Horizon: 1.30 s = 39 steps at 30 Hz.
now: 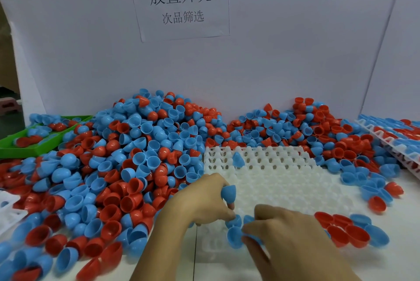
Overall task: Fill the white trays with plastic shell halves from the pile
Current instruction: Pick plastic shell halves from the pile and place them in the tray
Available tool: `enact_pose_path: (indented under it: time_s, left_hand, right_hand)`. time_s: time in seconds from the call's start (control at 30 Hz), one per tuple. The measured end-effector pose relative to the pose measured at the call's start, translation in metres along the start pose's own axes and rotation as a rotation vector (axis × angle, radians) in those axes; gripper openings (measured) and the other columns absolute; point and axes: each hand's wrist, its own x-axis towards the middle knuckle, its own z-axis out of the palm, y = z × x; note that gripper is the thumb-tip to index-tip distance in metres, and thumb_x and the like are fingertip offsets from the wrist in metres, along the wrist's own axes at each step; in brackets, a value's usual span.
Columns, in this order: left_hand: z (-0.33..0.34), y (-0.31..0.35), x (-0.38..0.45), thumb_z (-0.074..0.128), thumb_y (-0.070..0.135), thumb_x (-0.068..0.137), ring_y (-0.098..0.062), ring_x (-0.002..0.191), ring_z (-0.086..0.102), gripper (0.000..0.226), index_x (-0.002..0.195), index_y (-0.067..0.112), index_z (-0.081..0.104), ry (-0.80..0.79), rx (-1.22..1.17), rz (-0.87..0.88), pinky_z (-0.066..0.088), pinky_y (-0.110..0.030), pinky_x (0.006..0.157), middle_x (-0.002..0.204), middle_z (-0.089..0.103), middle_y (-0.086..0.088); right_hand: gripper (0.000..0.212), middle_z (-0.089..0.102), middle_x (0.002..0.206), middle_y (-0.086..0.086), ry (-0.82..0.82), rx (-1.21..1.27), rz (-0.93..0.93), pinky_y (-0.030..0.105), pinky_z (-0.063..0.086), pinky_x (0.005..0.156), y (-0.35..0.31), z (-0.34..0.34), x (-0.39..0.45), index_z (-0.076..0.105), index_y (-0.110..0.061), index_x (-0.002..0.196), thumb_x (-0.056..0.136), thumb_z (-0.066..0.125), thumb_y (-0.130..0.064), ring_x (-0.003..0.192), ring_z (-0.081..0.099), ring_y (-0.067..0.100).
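1. The left hand (pixel 202 201) is gripping a blue plastic shell half (pixel 229 192) over the white studded plastic tray (pixel 272 180).
2. The right hand (pixel 293 242) is pinching another blue shell half (pixel 234 236) at the tray's near edge.
3. The heaped pile of red and blue shell halves (pixel 127 158) is lying on the counter (pixel 397 262), touching the tray's left and far sides.

We seeing pile (pixel 141 158) mixing red and light-blue shell halves. White tray (pixel 272 180) showing grid of pegs, one blue shell (pixel 238 159) sitting on it. Green bin (pixel 34 147) holding red and blue halves. White paper sign (pixel 179 1) bearing black characters.
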Motion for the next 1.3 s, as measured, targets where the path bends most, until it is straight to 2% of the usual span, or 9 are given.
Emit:
enact_pose_path:
  time_s: [0.07, 0.17, 0.3, 0.4, 0.63, 0.87, 1.03, 1.13, 1.3]
  left_hand:
    - [-0.002, -0.002, 0.000, 0.075, 0.029, 0.087, -0.007, 0.059, 0.054, 0.013, 0.096, 0.022, 0.068, 0.019, -0.037, 0.001, 0.045, -0.018, 0.044, 0.078, 0.060, 0.006]
    - [-0.004, 0.001, 0.000, 0.075, 0.029, 0.087, 0.000, 0.056, 0.057, 0.009, 0.091, 0.022, 0.070, 0.088, -0.118, 0.049, 0.043, -0.012, 0.047, 0.081, 0.064, 0.010]
    - [0.001, 0.010, 0.001, 0.081, 0.032, 0.082, 0.007, 0.081, 0.063, 0.009, 0.083, 0.027, 0.073, 0.089, -0.156, 0.135, 0.049, -0.008, 0.062, 0.093, 0.067, 0.016]
    - [0.004, 0.013, -0.001, 0.084, 0.036, 0.078, 0.010, 0.085, 0.061, 0.012, 0.079, 0.030, 0.074, 0.039, -0.138, 0.155, 0.050, -0.007, 0.064, 0.090, 0.065, 0.021]
    - [0.005, 0.015, -0.003, 0.085, 0.035, 0.079, -0.008, 0.086, 0.067, 0.011, 0.078, 0.027, 0.076, -0.009, -0.038, 0.121, 0.060, -0.031, 0.073, 0.093, 0.069, 0.013]
    - [0.006, 0.013, -0.001, 0.084, 0.034, 0.079, -0.008, 0.084, 0.067, 0.010, 0.079, 0.027, 0.076, -0.035, -0.022, 0.114, 0.059, -0.026, 0.069, 0.091, 0.067, 0.013]
    - [0.002, 0.010, -0.001, 0.084, 0.033, 0.079, -0.001, 0.083, 0.067, 0.008, 0.078, 0.031, 0.077, -0.041, -0.092, 0.147, 0.057, -0.021, 0.067, 0.086, 0.067, 0.021]
    - [0.000, 0.007, 0.000, 0.083, 0.031, 0.081, 0.008, 0.080, 0.064, 0.009, 0.076, 0.031, 0.076, 0.009, -0.136, 0.155, 0.046, -0.007, 0.059, 0.085, 0.067, 0.023]
    - [0.000, 0.005, 0.003, 0.082, 0.029, 0.083, 0.010, 0.066, 0.060, 0.009, 0.076, 0.028, 0.075, 0.113, -0.220, 0.161, 0.042, -0.006, 0.052, 0.083, 0.066, 0.018]
  right_hand:
    - [0.034, 0.050, 0.101, -0.019, 0.107, 0.044, 0.067, 0.019, 0.048, 0.086, 0.009, -0.009, -0.010, 0.058, -0.036, 0.126, 0.102, 0.039, -0.049, 0.092, 0.053, 0.002]
    - [0.034, 0.047, 0.100, -0.024, 0.169, 0.096, 0.163, 0.013, 0.046, 0.086, 0.019, -0.009, -0.017, 0.056, -0.044, 0.130, 0.098, 0.047, -0.053, 0.093, 0.052, -0.001]
    - [0.035, 0.045, 0.101, -0.026, 0.194, 0.100, 0.241, 0.012, 0.044, 0.078, 0.031, -0.001, -0.022, 0.056, -0.048, 0.128, 0.094, 0.055, -0.054, 0.096, 0.050, -0.001]
    - [0.035, 0.045, 0.099, -0.025, 0.203, 0.091, 0.279, 0.013, 0.044, 0.074, 0.037, 0.005, -0.024, 0.057, -0.050, 0.127, 0.093, 0.057, -0.054, 0.093, 0.049, -0.001]
    - [0.035, 0.043, 0.095, -0.025, 0.192, 0.093, 0.273, 0.011, 0.040, 0.069, 0.042, 0.010, -0.016, 0.061, -0.047, 0.123, 0.090, 0.061, -0.055, 0.087, 0.047, 0.001]
    - [0.031, 0.044, 0.097, -0.025, 0.173, 0.106, 0.258, 0.010, 0.042, 0.073, 0.042, 0.008, -0.013, 0.064, -0.044, 0.119, 0.090, 0.062, -0.053, 0.088, 0.047, 0.001]
    - [0.031, 0.043, 0.097, -0.025, 0.142, 0.119, 0.243, 0.009, 0.037, 0.065, 0.042, 0.003, -0.009, 0.064, -0.044, 0.122, 0.092, 0.063, -0.046, 0.086, 0.048, 0.000]
    - [0.035, 0.044, 0.101, -0.023, 0.074, 0.127, 0.241, 0.014, 0.044, 0.074, 0.043, 0.002, -0.003, 0.064, -0.042, 0.125, 0.090, 0.068, -0.041, 0.089, 0.051, 0.004]
    - [0.034, 0.049, 0.107, -0.019, 0.000, 0.096, 0.233, 0.015, 0.047, 0.074, 0.045, 0.001, 0.002, 0.065, -0.037, 0.125, 0.091, 0.069, -0.036, 0.089, 0.053, 0.007]
